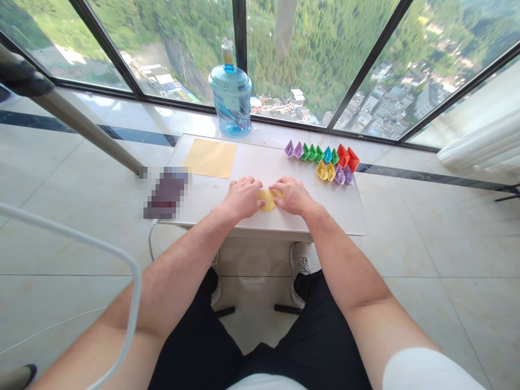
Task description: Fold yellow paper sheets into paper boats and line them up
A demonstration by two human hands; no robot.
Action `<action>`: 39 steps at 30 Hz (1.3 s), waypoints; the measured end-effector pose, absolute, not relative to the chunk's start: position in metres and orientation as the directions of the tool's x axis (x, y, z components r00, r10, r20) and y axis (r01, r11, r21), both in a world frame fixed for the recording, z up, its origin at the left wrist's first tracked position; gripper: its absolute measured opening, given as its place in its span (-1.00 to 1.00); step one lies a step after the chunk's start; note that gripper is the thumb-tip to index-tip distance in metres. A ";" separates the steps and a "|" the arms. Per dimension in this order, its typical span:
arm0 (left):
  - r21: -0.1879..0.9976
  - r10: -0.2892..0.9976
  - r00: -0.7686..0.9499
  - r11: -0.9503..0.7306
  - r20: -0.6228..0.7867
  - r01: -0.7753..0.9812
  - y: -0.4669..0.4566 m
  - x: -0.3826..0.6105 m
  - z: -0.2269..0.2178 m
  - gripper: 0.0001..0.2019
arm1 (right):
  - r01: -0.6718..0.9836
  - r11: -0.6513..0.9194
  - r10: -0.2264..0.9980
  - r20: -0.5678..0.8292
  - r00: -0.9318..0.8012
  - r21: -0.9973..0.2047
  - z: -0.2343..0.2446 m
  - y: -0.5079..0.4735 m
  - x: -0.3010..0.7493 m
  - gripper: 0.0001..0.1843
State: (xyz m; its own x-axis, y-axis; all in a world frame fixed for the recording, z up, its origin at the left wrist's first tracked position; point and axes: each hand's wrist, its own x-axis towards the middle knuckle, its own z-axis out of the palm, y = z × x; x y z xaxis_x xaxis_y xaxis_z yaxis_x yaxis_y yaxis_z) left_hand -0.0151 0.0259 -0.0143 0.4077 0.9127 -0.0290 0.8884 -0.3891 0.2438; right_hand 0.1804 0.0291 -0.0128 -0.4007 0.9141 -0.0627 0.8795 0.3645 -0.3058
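Observation:
A small piece of folded yellow paper (268, 201) lies on the white table (280, 221), close to its front edge. My left hand (244, 196) grips its left side, with the thumb on the paper and the fingers curled beside it. From the other side my right hand (293, 196) pinches the paper's right edge between thumb and fingers. Parts of the paper's edges are hidden under the fingertips. A flat, light yellow sheet (210, 158) rests farther back on the left, apart from both hands.
Folded paper boats stand at the back right, including purple (289, 149), green (312, 153), red (347, 157) and yellow (325, 171) ones. Behind the table is a blue water jug (231, 103) by the windows. A blurred-out object (166, 193) with a cable sits at the table's left edge.

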 end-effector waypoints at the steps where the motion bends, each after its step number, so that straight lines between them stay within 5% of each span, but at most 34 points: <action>1: 0.236 0.915 0.402 -0.384 -0.034 0.893 0.025 -0.015 -0.014 -0.60 | 0.877 0.369 0.911 -0.065 -0.406 -0.307 -0.013 0.029 0.180 -0.57; 28: 0.243 0.908 0.418 -0.412 0.025 0.878 0.025 -0.017 -0.015 -0.67 | 0.851 0.389 0.905 -0.028 -0.425 -0.353 -0.014 0.030 0.180 -0.70; 39: 0.213 0.906 0.422 -0.419 0.038 0.882 0.023 -0.017 -0.014 -0.69 | 0.835 0.418 0.892 -0.013 -0.452 -0.357 -0.019 0.032 0.182 -0.58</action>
State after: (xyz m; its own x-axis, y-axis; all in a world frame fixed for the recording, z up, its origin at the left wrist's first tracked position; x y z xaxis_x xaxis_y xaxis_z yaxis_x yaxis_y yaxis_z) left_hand -0.0169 0.0232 -0.0136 0.4216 0.9060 0.0375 0.8825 -0.4195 0.2128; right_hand 0.1820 0.0320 -0.0188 -0.4519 0.8920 -0.0125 0.8352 0.4181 -0.3574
